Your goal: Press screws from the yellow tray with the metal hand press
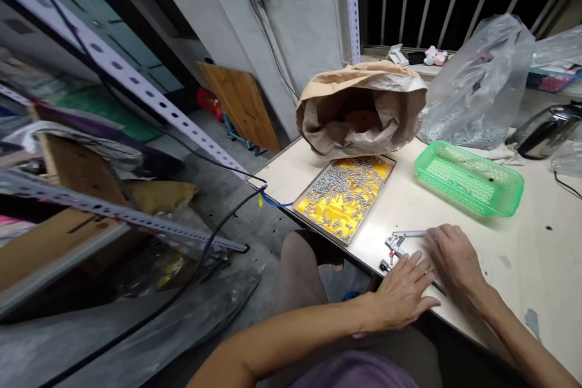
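A small metal hand-lever tool (396, 246) with a spring and a red part lies on the table near its front edge. My left hand (404, 291) rests beside it, fingers stretched out and the tips touching or just over its near side. At the far end of the tool's thin lever, my right hand (454, 254) has its fingers curled down over the lever's end; this hand is slightly blurred. What lies under the two palms is hidden. To the left, a shallow tray (334, 209) with a yellow lining holds many small metal pins.
Behind the tray an open brown paper bag (359, 115) lies on its side. A green plastic basket (470, 182) sits to the right. Farther back are a clear plastic bag (477, 85) of small metal pieces and a kettle (548, 130). A black cable (209, 248) hangs left.
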### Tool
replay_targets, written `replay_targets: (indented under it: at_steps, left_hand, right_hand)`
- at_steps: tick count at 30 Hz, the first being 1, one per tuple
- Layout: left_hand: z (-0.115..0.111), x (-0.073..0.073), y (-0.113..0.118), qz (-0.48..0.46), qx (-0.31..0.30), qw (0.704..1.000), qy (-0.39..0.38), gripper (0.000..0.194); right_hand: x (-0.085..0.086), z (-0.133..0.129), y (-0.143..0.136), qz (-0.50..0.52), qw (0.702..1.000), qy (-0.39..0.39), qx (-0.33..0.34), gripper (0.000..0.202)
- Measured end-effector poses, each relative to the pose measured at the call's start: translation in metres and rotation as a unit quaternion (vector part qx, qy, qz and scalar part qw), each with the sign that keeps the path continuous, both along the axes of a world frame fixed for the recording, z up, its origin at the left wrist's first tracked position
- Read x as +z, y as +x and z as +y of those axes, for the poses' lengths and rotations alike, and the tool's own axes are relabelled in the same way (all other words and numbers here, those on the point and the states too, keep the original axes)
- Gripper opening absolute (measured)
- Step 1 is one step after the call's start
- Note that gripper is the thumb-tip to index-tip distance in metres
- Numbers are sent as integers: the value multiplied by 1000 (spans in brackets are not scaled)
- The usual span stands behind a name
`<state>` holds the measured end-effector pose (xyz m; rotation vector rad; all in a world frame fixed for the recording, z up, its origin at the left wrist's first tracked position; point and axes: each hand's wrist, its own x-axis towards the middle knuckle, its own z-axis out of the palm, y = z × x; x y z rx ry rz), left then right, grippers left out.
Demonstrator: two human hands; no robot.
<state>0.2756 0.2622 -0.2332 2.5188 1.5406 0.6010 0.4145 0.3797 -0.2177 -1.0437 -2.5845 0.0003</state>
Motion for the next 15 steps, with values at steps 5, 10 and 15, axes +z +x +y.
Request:
replay_targets:
  at_steps: [5, 10, 15]
  left_hand:
    - [15, 18, -70, 14, 128, 992, 3, 24]
    - [41, 29, -152, 68, 321, 944, -37, 19]
    - [59, 23, -169, 123, 297, 943, -83, 22]
  right_hand:
    - [-7, -38, 1, 16, 997, -45, 57, 34]
    - [-22, -48, 0, 34, 996, -52, 57, 34]
    - [-20, -48, -5, 51, 989, -131, 56, 31]
